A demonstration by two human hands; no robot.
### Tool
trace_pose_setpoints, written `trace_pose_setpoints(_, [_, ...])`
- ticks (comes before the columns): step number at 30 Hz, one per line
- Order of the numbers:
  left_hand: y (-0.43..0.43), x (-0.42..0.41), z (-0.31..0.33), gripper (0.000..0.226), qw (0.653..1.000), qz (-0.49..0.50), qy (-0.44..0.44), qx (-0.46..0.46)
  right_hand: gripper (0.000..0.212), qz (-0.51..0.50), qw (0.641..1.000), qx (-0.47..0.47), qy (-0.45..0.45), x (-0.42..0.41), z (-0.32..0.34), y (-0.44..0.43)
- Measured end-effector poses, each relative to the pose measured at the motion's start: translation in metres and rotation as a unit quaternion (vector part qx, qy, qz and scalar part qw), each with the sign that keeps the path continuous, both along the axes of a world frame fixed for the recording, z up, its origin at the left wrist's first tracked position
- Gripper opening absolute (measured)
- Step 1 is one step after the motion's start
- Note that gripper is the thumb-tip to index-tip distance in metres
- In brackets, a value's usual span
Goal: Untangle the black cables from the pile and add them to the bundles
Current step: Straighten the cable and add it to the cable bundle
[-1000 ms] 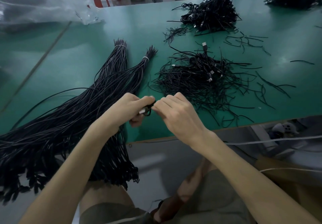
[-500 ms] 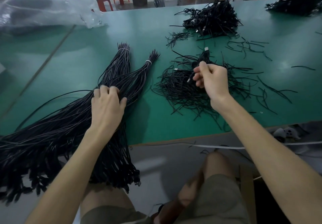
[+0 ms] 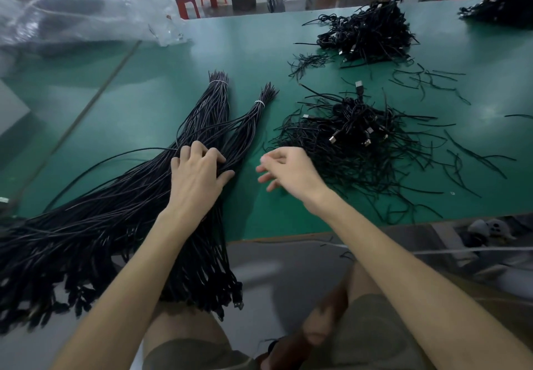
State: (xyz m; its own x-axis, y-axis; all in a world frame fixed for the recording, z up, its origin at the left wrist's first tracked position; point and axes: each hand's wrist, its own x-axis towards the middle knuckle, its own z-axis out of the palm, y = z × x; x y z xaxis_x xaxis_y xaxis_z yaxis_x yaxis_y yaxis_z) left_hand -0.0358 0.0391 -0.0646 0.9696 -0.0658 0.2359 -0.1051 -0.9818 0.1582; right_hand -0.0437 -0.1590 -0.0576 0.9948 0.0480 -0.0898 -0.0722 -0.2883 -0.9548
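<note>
Two long bundles of black cables (image 3: 219, 116) lie on the green table (image 3: 150, 104), tied with white bands at their far ends, their near ends hanging over the table's front edge. My left hand (image 3: 196, 176) rests on top of the bundles with fingers spread. A tangled pile of black cables (image 3: 354, 139) with metal plugs lies to the right. My right hand (image 3: 291, 170) hovers blurred between bundles and pile, at the pile's near left edge, fingers loosely spread, and I see nothing in it.
A second tangled cable heap (image 3: 369, 32) sits further back, another (image 3: 501, 6) at the far right corner. Short black ties (image 3: 427, 81) are scattered on the right. A clear plastic bag (image 3: 86, 15) lies at the back left. The table's front edge (image 3: 288, 232) is near my knees.
My right hand has left the top of the pile, where it gripped a cable, and moved left and nearer, now empty. My left hand stays on the bundles.
</note>
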Motion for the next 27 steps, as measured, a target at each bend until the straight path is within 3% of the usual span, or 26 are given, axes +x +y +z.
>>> trace_pose_setpoints(6, [0.003, 0.006, 0.008, 0.044, 0.999, 0.003, 0.051, 0.003, 0.007, 0.013, 0.997, -0.077, 0.022, 0.005, -0.001, 0.057])
trace_pose_setpoints(9, [0.008, 0.007, 0.012, 0.046, 0.996, -0.001, 0.085, -0.028, 0.017, 0.005, 0.994, -0.106, 0.031, 0.011, -0.002, 0.071])
trace_pose_setpoints(12, [0.012, 0.009, 0.013, 0.056, 0.992, -0.008, 0.123, -0.029, 0.010, 0.005, 0.989, -0.140, 0.042, 0.014, -0.002, 0.072])
trace_pose_setpoints(14, [0.013, 0.012, 0.014, 0.061, 0.990, -0.006, 0.138, -0.024, 0.005, 0.000, 0.993, -0.102, 0.065, 0.015, -0.002, 0.068])
trace_pose_setpoints(16, [0.012, 0.015, 0.015, 0.067, 0.988, -0.004, 0.154, -0.024, 0.007, -0.011, 0.994, -0.076, 0.079, 0.016, -0.002, 0.062])
trace_pose_setpoints(21, [0.005, 0.015, 0.017, 0.096, 0.982, -0.008, 0.190, -0.013, 0.014, -0.005, 0.987, -0.137, 0.083, 0.022, -0.003, 0.055])
trace_pose_setpoints(27, [0.017, 0.011, 0.016, 0.083, 0.977, -0.021, 0.181, -0.112, 0.025, 0.017, 0.981, -0.182, 0.070, 0.022, -0.004, 0.058])
